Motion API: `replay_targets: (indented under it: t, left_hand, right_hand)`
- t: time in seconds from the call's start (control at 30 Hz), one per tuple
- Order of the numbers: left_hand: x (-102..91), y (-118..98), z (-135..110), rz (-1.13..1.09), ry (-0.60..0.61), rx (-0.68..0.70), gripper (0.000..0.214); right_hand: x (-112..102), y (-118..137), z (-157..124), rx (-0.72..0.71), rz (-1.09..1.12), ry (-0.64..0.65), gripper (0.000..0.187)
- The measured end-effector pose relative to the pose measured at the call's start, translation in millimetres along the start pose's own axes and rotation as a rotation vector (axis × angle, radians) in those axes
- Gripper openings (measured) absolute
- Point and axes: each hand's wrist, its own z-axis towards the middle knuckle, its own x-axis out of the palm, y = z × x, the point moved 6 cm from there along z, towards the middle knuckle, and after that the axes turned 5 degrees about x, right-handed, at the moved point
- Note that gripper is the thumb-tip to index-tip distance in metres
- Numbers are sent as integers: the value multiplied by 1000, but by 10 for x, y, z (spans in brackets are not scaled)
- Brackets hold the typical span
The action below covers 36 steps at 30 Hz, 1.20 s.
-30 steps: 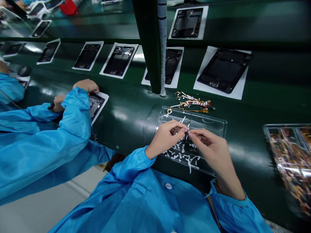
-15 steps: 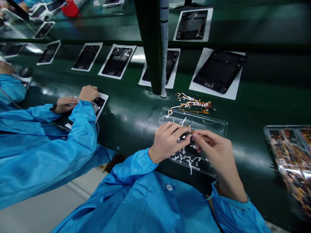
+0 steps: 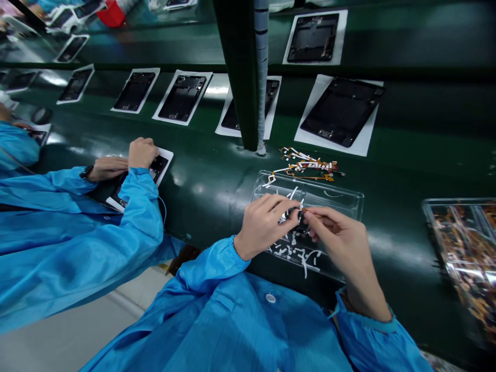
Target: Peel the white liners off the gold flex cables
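My left hand (image 3: 267, 222) is closed in a pinch over the clear plastic tray (image 3: 349, 200). Facing it, my right hand (image 3: 343, 237) pinches the other end of a small orange flex cable (image 3: 304, 210) between thumb and forefinger. The cable is mostly hidden by my fingers, and a narrow white strip stands up by my left fingertips. Torn white strips (image 3: 304, 258) lie scattered in the tray under my hands. Just beyond the tray's far edge sits a loose pile of orange and white flex cables (image 3: 313, 166).
A clear box of flex cables (image 3: 465, 253) stands at right. A dark post (image 3: 242, 77) with a wrapped cable rises ahead. Tablet housings (image 3: 343, 111) on white sheets line the green surface beyond. At left, a co-worker's hands (image 3: 141, 153) work on a tablet.
My hands have shifted slightly left, and a white strip now shows at my left fingertips. The nearer row of tablets has moved left, the far tablet right. The co-worker's sleeve has shifted.
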Motion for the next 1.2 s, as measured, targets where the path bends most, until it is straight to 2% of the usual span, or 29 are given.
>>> replay_targets:
  t: [0.27,0.5,0.6,0.73,0.8,0.87,0.97,1.03,1.1,1.2]
  left_hand:
    - [52,-9,-45,49,43,66,11]
    - [90,14,-32,114,117,81,17]
    - [114,74,-62,109,172,66,18]
    - [99,176,-139,73,169,5,16]
    - [75,226,-169,12,148,-72,15]
    - [50,291,-182,-142,116,-202,13]
    - [104,357,-171,-487,168,-376,31]
    - [170,355,-151,-630,277,-416,24]
    - [193,365,-130,-656,343,-424,15]
    - [118,426,-90,-606,279,-415,13]
  right_hand:
    - [7,39,8,-9,-23,5,31]
    - [-3,-81,23,-37,-147,38,36]
    - [-52,-100,30,-92,-284,14,37]
    - [-153,-111,28,-152,-354,-24,40]
    - [-184,-101,22,-162,-345,-32,39]
    - [-188,-67,17,-167,-331,-32,37]
    - [-129,-5,19,-157,-301,21,35]
    - [-80,9,29,-128,-290,74,35]
    - [-65,-1,39,-96,-284,102,35]
    - [-90,-40,42,-63,-278,120,37]
